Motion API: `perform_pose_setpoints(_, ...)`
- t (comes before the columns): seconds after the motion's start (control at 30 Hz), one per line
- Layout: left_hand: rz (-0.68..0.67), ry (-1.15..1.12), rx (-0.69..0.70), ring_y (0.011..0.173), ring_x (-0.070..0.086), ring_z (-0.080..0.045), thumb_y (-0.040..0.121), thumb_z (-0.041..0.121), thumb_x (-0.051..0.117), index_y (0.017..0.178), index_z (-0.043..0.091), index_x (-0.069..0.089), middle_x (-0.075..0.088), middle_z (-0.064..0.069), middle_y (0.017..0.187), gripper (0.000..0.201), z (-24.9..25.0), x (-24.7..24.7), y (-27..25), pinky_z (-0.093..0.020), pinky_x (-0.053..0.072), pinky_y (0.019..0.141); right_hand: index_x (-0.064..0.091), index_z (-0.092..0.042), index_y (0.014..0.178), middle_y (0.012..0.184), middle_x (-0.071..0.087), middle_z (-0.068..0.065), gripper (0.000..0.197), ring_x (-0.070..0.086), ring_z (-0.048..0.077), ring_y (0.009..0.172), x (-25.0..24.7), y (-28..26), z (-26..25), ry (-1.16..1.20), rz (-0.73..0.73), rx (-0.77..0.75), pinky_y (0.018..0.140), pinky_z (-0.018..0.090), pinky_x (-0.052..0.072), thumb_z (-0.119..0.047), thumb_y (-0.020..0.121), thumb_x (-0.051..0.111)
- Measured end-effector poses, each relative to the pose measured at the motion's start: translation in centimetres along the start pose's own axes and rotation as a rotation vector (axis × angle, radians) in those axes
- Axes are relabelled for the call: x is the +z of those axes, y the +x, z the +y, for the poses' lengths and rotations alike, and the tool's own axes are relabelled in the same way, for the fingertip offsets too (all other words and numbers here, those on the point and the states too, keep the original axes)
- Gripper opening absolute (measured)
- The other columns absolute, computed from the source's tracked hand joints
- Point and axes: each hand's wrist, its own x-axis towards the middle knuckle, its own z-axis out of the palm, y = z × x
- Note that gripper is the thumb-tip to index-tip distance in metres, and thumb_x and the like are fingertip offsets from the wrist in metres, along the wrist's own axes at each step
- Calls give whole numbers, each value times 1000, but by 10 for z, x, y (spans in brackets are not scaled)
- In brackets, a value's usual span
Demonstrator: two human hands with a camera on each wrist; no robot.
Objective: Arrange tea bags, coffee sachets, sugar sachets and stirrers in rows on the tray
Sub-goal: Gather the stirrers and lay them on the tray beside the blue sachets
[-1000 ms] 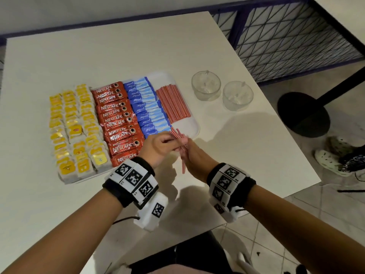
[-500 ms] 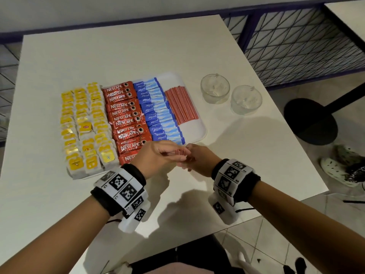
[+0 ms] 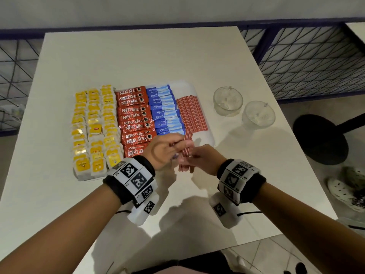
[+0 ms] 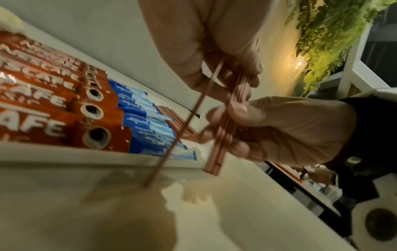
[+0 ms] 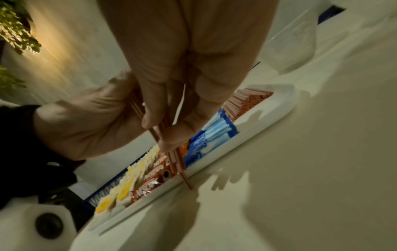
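Note:
A white tray [image 3: 205, 135] holds rows of yellow tea bags [image 3: 94, 127], red coffee sachets [image 3: 134, 119], blue sugar sachets [image 3: 166, 109] and red stirrers [image 3: 191, 113]. Just in front of the tray's near right corner both hands grip a loose bundle of stirrers [image 3: 185, 153] above the table. My left hand [image 3: 175, 145] pinches it from the left, my right hand [image 3: 190, 158] from the right. In the left wrist view one single stirrer [image 4: 182, 129] slants away from the bundle [image 4: 223, 135]. In the right wrist view the bundle's lower ends [image 5: 178, 161] hang over the tray's rim.
Two glass bowls [image 3: 227, 100] [image 3: 258, 115] stand on the white table to the right of the tray. The table's right edge [image 3: 308, 165] is near, with a black table base [image 3: 320, 139] and shoes on the floor beyond. A dark mesh railing runs behind the table.
The hands closed together around the stirrers and then lifted slightly; the bundle now shows lengthwise between them, pointing toward the tray. The head view has shifted to the left.

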Motion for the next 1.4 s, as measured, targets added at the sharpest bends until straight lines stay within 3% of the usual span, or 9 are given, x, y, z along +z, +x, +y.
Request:
perform_pose_setpoints(0.1, 45, -130, -119, 54, 55, -2, 97, 18, 41, 75, 13, 51, 57, 5, 59, 25, 8, 8, 7, -16, 47, 54, 65, -3, 73, 73, 66, 21, 19, 58, 18, 57, 4, 11, -5, 32, -13, -9, 72, 36, 51, -15, 88, 62)
perform_pose_setpoints(0.37, 60, -712, -297, 44, 48, -8, 100, 31, 28, 78, 12, 41, 42, 4, 56, 31, 25, -11, 13, -13, 30, 30, 49, -21, 80, 67, 56, -4, 21, 56, 9, 51, 2, 21, -26, 206, -49, -50, 52, 20, 48, -16, 79, 70)
perform_pose_setpoints(0.57, 161, -581, -252, 48, 29, -6, 101, 35, 23, 73, 18, 36, 35, 9, 53, 35, 38, -22, 19, -16, 31, 46, 59, 8, 85, 69, 52, 8, 30, 46, 5, 53, -11, 23, -41, 43, -258, -9, 58, 13, 42, -21, 83, 66)
perform_pose_setpoints(0.77, 259, -572, -176, 59, 33, -10, 103, 30, 21, 74, 18, 36, 41, 8, 54, 35, 41, -29, 22, -22, 34, 60, 59, 7, 106, 76, 62, 6, 20, 52, 6, 52, -27, 19, -38, 135, -254, 4, 57, 13, 45, -2, 89, 55)
perform_pose_setpoints(0.97, 381, -682, -152, 58, 59, -9, 103, 25, 26, 78, 16, 37, 58, 3, 60, 29, 44, -32, 26, -30, 52, 75, 66, 1, 81, 73, 61, 13, 20, 49, 8, 51, -39, 8, -28, 109, -135, 3, 51, 13, 42, -16, 88, 60)
perform_pose_setpoints(1.1, 399, -643, -179, 49, 39, -9, 103, 26, 25, 80, 15, 40, 36, 3, 57, 30, 46, -29, 28, -21, 48, 53, 65, 6, 83, 71, 63, 11, 21, 51, 4, 47, -50, 9, -33, 243, -6, -41, 49, 13, 43, -9, 91, 53)
perform_pose_setpoints(1.23, 303, -482, -252, 54, 32, -8, 100, 28, 38, 109, 13, 50, 28, 3, 64, 21, 51, -13, 27, -19, 34, 53, 68, -4, 78, 64, 65, 5, 16, 51, 8, 44, -48, 18, -45, 338, 85, -60, 46, 17, 45, -14, 87, 60)
perform_pose_setpoints(1.3, 299, -400, -295, 58, 36, -8, 95, 34, 48, 137, 5, 34, 34, 3, 66, 53, 52, -8, 30, -22, 35, 59, 68, -7, 73, 62, 64, 9, 18, 49, 10, 43, -46, 20, -50, 268, 113, -92, 48, 21, 44, -18, 86, 63)
perform_pose_setpoints(1.4, 303, -239, -277, 64, 41, -10, 93, 41, 46, 135, 5, 37, 41, 2, 69, 56, 53, -6, 32, -27, 40, 67, 68, -9, 68, 48, 58, 1, 20, 45, 11, 39, -46, 22, -52, 225, 153, -112, 47, 19, 42, -21, 83, 67)
